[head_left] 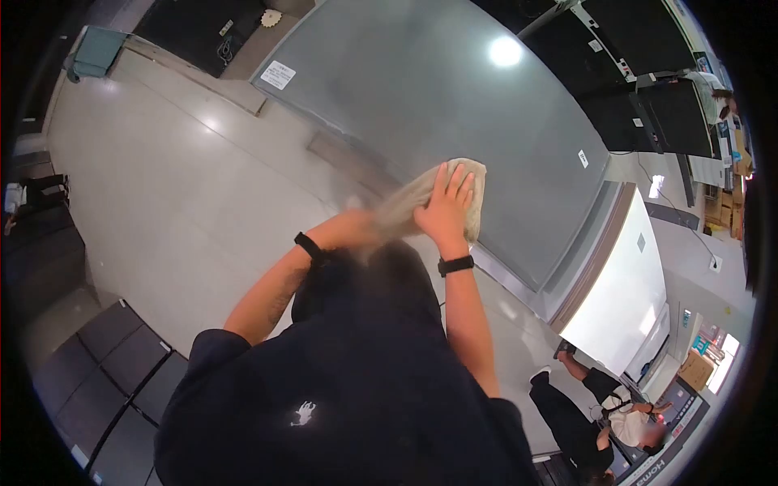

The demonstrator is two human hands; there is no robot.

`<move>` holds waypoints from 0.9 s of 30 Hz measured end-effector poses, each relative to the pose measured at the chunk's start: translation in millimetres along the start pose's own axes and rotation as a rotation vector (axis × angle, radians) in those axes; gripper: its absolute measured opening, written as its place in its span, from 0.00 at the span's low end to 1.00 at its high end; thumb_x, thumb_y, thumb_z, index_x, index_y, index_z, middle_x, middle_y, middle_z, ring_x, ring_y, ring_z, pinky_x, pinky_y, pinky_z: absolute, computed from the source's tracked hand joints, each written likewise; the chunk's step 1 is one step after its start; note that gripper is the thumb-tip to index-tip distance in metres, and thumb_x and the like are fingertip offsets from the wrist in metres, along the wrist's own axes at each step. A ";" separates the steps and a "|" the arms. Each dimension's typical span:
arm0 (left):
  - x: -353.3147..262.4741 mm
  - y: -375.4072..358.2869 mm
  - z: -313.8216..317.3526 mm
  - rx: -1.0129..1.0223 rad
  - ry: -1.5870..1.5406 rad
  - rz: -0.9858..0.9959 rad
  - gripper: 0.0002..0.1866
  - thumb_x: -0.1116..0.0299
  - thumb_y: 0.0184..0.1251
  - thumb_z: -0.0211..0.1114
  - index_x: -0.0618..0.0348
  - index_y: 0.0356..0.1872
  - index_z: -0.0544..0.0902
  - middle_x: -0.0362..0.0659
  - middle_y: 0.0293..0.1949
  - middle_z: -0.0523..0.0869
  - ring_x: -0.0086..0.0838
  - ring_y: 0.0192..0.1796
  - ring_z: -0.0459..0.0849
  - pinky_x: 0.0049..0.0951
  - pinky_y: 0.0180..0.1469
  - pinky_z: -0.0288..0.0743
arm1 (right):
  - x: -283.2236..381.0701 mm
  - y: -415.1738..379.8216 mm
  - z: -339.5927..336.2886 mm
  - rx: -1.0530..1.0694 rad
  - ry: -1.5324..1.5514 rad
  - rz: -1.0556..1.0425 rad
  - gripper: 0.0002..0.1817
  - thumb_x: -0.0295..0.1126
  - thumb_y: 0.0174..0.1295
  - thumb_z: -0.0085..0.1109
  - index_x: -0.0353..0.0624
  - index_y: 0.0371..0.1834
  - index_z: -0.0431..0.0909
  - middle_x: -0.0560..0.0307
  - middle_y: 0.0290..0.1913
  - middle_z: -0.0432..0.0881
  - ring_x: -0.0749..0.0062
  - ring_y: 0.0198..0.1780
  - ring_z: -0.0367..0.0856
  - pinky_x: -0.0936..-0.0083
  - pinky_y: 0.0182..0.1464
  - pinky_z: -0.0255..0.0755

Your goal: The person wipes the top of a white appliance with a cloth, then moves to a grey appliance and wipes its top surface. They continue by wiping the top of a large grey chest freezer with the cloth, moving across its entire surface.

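A beige cloth (476, 198) lies against the edge of a large grey panel (405, 81). My right hand (447, 209) rests flat on the cloth, fingers stretched out and a little apart. The cloth's other end runs left, blurred, toward my left hand (352, 228). Motion smears that hand's fingers, so whether they grip the cloth cannot be seen. A black band circles each wrist. White labels are stuck on the grey panel near its left and right ends.
A white-fronted unit (620, 275) with a brown edge stands right of the panel. Two people (579, 413) are at the lower right. Black appliances (668, 117) line the upper right; dark boxy units (105, 389) stand lower left. Pale floor (178, 178) extends left.
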State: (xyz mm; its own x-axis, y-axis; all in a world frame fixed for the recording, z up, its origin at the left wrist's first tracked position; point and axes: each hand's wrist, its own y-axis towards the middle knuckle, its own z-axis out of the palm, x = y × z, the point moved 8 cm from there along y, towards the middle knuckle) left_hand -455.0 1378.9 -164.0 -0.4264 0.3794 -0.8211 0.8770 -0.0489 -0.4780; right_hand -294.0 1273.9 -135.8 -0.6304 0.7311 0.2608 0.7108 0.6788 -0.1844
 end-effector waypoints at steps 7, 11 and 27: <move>-63.6 43.6 83.6 0.259 0.325 0.166 0.18 0.54 0.63 0.62 0.58 0.43 0.83 0.55 0.34 0.87 0.53 0.36 0.85 0.47 0.43 0.77 | -89.1 -78.7 -11.6 -0.105 0.032 0.095 0.52 0.31 0.50 0.65 0.50 0.83 0.51 0.32 0.82 0.46 0.26 0.81 0.41 0.44 0.79 0.45; -86.6 57.6 116.3 0.249 0.463 0.240 0.17 0.56 0.62 0.61 0.58 0.43 0.84 0.54 0.34 0.88 0.54 0.36 0.85 0.50 0.43 0.77 | -126.4 -110.2 -19.0 -0.126 -0.011 0.172 0.47 0.33 0.56 0.64 0.48 0.82 0.55 0.34 0.82 0.49 0.30 0.81 0.45 0.43 0.78 0.47; -5.7 -24.5 -28.5 0.008 -0.085 0.100 0.19 0.54 0.70 0.60 0.61 0.48 0.80 0.53 0.37 0.85 0.44 0.38 0.82 0.40 0.45 0.75 | -12.9 -46.9 6.9 -0.196 -0.055 -0.030 0.38 0.34 0.64 0.60 0.37 0.78 0.59 0.29 0.79 0.53 0.27 0.79 0.48 0.45 0.78 0.48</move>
State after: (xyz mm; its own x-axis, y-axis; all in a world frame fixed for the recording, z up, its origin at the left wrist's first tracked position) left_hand -467.8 1404.3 -138.7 -0.3542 0.2926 -0.8882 0.9145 -0.0899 -0.3944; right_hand -321.3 1233.1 -137.0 -0.6643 0.7172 0.2106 0.7353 0.6776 0.0118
